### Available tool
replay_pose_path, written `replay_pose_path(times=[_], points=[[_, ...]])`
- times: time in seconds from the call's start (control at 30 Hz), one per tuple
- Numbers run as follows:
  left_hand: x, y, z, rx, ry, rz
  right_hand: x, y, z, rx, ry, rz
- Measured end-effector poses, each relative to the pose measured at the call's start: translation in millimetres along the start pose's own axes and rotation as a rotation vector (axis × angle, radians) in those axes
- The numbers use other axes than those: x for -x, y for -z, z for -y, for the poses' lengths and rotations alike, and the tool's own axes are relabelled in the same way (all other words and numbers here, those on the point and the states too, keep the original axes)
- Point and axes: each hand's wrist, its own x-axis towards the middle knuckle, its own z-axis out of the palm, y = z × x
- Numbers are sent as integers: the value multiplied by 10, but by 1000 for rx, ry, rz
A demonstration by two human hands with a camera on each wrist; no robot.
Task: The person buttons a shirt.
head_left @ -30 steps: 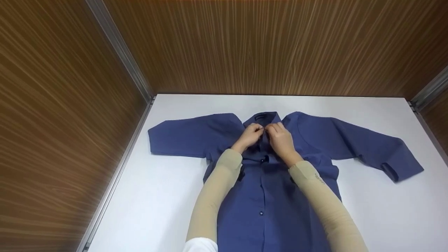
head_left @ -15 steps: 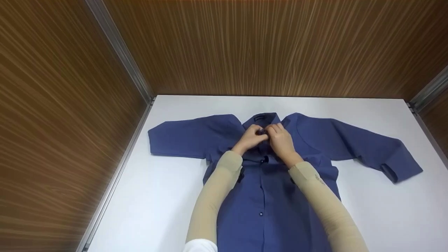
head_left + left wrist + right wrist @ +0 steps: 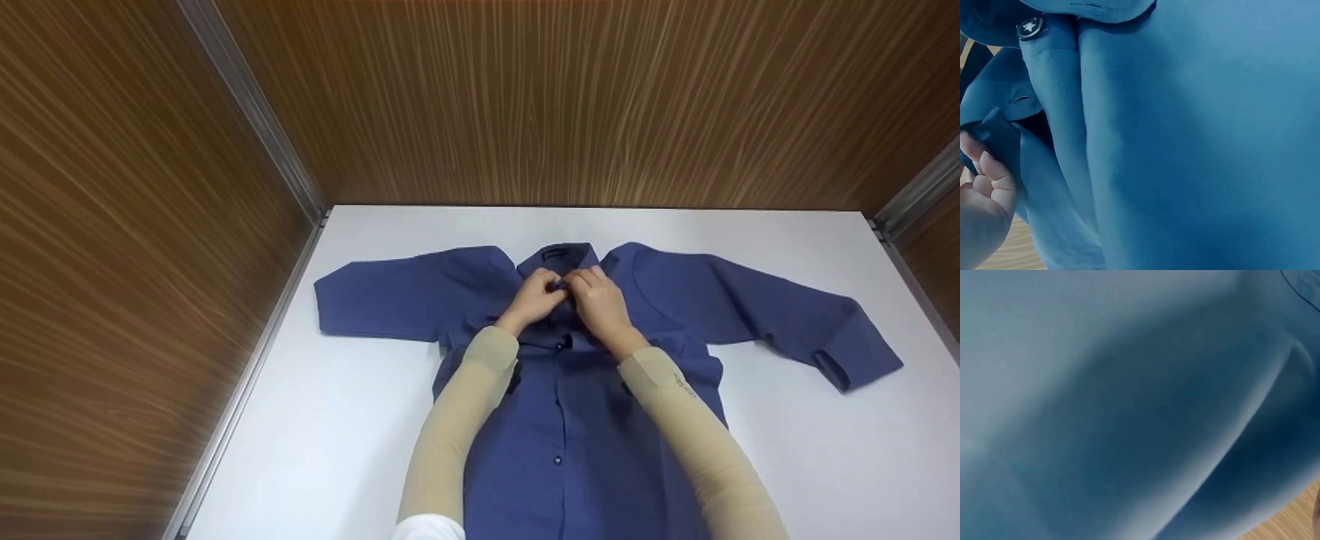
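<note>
A dark blue long-sleeved shirt (image 3: pixel 517 450) lies front up with both sleeves spread out. Just below its collar (image 3: pixel 534 261), my left hand (image 3: pixel 531 301) and right hand (image 3: pixel 600 304) meet, each pinching the front edge of the cloth. A bit of gathered fabric shows between the fingertips; whatever lies under them is hidden. Lower on the front is a dark button (image 3: pixel 558 460). From the left wrist, a button (image 3: pixel 1030 27) and a buttonhole (image 3: pixel 1022 98) appear near curled fingers. The right wrist view is mostly folded shirt cloth (image 3: pixel 1129 410).
The shirt rests on a white table (image 3: pixel 322 420). Wood-grain panels (image 3: pixel 555 105) rise behind it and at the sides, with a metal rail (image 3: pixel 255 105) in the left corner. Beige sleeves (image 3: pixel 457 427) cover both forearms.
The left fingers have shifted, curling down and in around the front edge and closer to the right hand. The right hand keeps its pinch and barely moves; the shirt stays put.
</note>
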Motion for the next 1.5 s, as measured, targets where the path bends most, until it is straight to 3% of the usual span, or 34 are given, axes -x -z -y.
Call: replay_pose_path(times=[0.33, 0.6, 0.77, 0.93, 1.27, 1.5], points=[[31, 32, 33, -35, -22, 26, -6, 29, 29, -78, -65, 75], [31, 85, 29, -1, -63, 84, -37, 27, 27, -75, -41, 31], [12, 99, 25, 20, -42, 118, -60, 13, 19, -51, -19, 3], [7, 97, -2, 54, -14, 139, -50, 7, 10, -29, -54, 35], [33, 29, -47, 77, 58, 68, -15, -6, 4, 8, -72, 38], [28, -28, -23, 87, 9, 19, -7, -6, 3, 29, -78, 32]])
